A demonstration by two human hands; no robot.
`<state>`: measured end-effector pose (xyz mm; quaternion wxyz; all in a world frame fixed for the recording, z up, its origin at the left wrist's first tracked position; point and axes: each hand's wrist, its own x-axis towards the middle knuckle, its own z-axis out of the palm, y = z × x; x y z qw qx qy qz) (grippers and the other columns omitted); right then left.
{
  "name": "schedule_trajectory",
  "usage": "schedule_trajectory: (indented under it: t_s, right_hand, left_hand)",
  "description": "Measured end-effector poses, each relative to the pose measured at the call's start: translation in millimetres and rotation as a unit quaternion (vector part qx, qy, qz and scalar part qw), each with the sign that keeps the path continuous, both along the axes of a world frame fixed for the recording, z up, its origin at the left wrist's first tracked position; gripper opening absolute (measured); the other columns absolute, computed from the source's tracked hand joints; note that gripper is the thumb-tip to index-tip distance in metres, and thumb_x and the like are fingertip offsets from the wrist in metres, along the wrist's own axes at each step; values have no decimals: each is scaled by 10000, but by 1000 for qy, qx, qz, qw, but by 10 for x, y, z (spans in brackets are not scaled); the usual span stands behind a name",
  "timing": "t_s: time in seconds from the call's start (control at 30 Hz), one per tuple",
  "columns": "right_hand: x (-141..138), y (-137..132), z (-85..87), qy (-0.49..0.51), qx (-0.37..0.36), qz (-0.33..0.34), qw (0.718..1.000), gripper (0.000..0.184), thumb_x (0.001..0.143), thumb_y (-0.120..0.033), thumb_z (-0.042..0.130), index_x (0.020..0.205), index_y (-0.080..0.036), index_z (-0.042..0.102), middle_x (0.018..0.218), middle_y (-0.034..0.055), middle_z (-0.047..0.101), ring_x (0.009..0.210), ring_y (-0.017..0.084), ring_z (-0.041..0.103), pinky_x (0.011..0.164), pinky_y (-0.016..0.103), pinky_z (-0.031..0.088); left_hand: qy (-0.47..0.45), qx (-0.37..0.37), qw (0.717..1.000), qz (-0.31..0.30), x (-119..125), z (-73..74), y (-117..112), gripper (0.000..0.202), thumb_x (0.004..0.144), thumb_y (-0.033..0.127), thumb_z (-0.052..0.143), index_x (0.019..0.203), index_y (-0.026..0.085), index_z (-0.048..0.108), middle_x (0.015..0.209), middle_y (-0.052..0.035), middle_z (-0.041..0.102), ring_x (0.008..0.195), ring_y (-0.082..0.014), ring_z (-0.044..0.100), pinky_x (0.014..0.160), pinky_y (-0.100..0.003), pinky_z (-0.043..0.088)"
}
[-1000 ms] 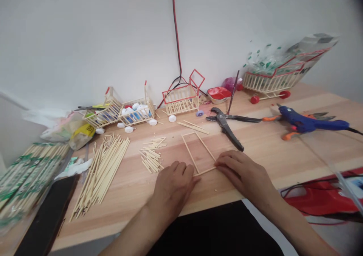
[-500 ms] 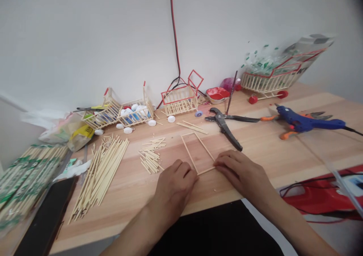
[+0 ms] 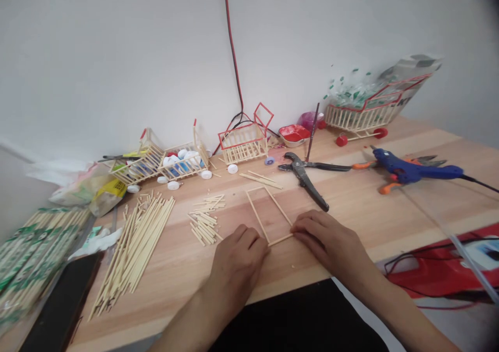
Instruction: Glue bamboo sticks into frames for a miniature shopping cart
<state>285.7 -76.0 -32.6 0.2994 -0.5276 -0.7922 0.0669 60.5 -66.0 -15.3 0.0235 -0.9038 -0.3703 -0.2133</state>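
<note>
A thin rectangular frame of wooden sticks (image 3: 260, 212) lies flat on the wooden table (image 3: 362, 206). My left hand (image 3: 238, 261) rests at the frame's near left corner, fingers curled and pressed on the near stick. My right hand (image 3: 329, 242) rests at the near right corner, its fingertips pressed together on the same stick's other end. Left of the frame lies a small heap of short cut sticks (image 3: 205, 216). Further left is a bundle of long sticks (image 3: 134, 248).
Black pliers (image 3: 306, 178) lie just beyond the frame, a blue glue gun (image 3: 409, 171) to the right with its cord. Stick-built carts (image 3: 244, 141) stand along the wall, one holding bottle caps (image 3: 181, 159). Packed chopsticks (image 3: 29, 253) lie far left, a red bag (image 3: 440, 274) lower right.
Both hands stay on the frame's near stick, hardly moving. The view has tilted a little, so everything sits slightly lower and further left.
</note>
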Motion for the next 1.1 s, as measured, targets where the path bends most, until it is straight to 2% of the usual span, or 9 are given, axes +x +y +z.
schedule_trajectory:
  t_s: [0.5,0.83,1.03,1.1]
  right_hand:
    - [3,-5,17,24,-12,6,1000,111,943,-224,514,914,-237,620,948,39,676,915,175,648,769,295,535]
    - [19,-13,17,77,-3,-24,997,110,942,-226,513,945,-223,623,931,45,686,867,169,667,757,281,535]
    - [6,-21,43,83,-4,-24,996,151,944,-227,493,922,-228,643,925,49,695,874,174,669,767,288,540]
    - [5,-22,50,85,-2,-28,996,151,937,-231,497,919,-228,647,915,49,697,863,177,672,758,289,543]
  left_hand:
    - [0,8,1000,-2,-11,-8,-13,162,877,108,567,731,177,561,748,-26,592,740,-185,528,613,-306,436]
    - [2,2,1000,2,-9,4,-19,152,888,131,560,746,180,576,750,-28,600,735,-194,535,616,-313,455]
    - [-39,1,999,-2,-11,45,-17,189,933,187,513,758,179,584,736,-34,605,729,-183,555,629,-300,478]
    - [-69,6,998,4,-14,67,-14,133,935,172,505,839,174,597,753,-34,616,740,-176,564,649,-292,483]
